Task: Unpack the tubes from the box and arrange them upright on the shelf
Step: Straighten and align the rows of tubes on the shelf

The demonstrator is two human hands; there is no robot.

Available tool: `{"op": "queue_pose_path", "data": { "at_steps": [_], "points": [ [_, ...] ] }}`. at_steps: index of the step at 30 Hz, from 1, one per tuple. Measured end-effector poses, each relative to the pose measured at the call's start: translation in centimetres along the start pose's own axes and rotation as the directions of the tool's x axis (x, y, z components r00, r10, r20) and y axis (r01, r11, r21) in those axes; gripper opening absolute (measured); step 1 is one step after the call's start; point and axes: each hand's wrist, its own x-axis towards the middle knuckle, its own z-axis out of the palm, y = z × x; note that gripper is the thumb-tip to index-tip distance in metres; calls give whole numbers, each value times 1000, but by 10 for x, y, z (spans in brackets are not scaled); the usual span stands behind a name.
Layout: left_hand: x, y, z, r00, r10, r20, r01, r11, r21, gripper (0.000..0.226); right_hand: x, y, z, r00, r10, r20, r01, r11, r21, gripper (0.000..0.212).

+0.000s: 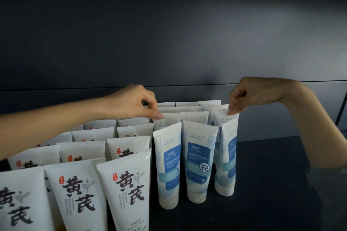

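Fingers (158, 115) of the left hand (135, 103) pinch the flat crimped top of a blue-label tube (167, 119) in the second row, left column of the blue block. Those of the right hand (249, 95) pinch the crimp of the second-row tube (223, 117) in the right column. Both tubes stand cap-down on the shelf (272, 174), long axis vertical, directly beneath the fingertips, so any lift or straightening would run straight up or down. Each hand is nearest its own side; the middle column (201, 155) stands between them, untouched. Neighbours crowd close in front and behind, and the front right tube (228, 155) leans slightly, so sideways room inside the block looks scant. Left of the block stand packed rows of white tubes with black characters (129, 193). Open shelf lies to the right and in front; the dark back panel (169, 43) closes the rear. The box is not in view.
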Motion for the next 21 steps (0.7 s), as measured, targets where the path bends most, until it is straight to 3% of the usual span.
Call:
{"op": "queue_pose_path", "data": {
  "at_steps": [8, 13, 17, 21],
  "points": [
    [-1, 3, -1, 1000, -9, 9, 9, 1000, 4, 25, -5, 1, -2, 1000, 9, 30, -10, 999, 38, 25],
    [0, 1, -1, 1000, -24, 14, 24, 1000, -11, 30, 0, -17, 1, 985, -102, -139, 117, 988, 102, 33],
    [0, 2, -1, 999, -27, 16, 28, 999, -20, 25, 21, -39, 23, 974, -205, -97, 209, 977, 31, 16],
    [-2, 3, 0, 1000, -25, 3, 25, 999, -37, 27, 30, -49, 34, 972, -219, -86, 223, 974, 38, 16]
  ]
}}
